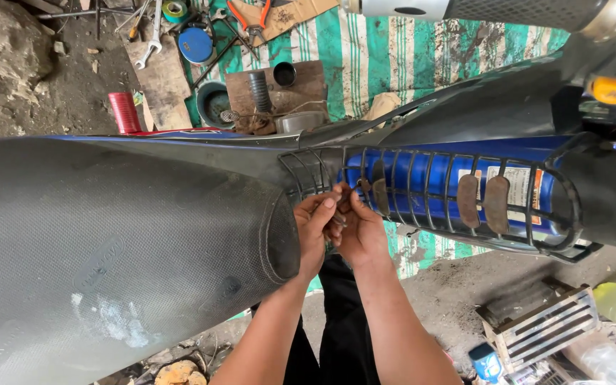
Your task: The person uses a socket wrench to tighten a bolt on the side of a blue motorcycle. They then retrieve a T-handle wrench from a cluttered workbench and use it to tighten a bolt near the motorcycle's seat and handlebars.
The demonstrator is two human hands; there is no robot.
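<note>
Two hands met at the black wire rack beside the motorbike seat. The left hand and right hand pinched a small metal part together, fingers closed on it. The fitting step looked underway; next called for careful turning.

We see a matt, grainy black seat at lower left, a glossy blue tank behind a dull black wire rack at centre right, and striped woven cloth up top, dusty.
</note>
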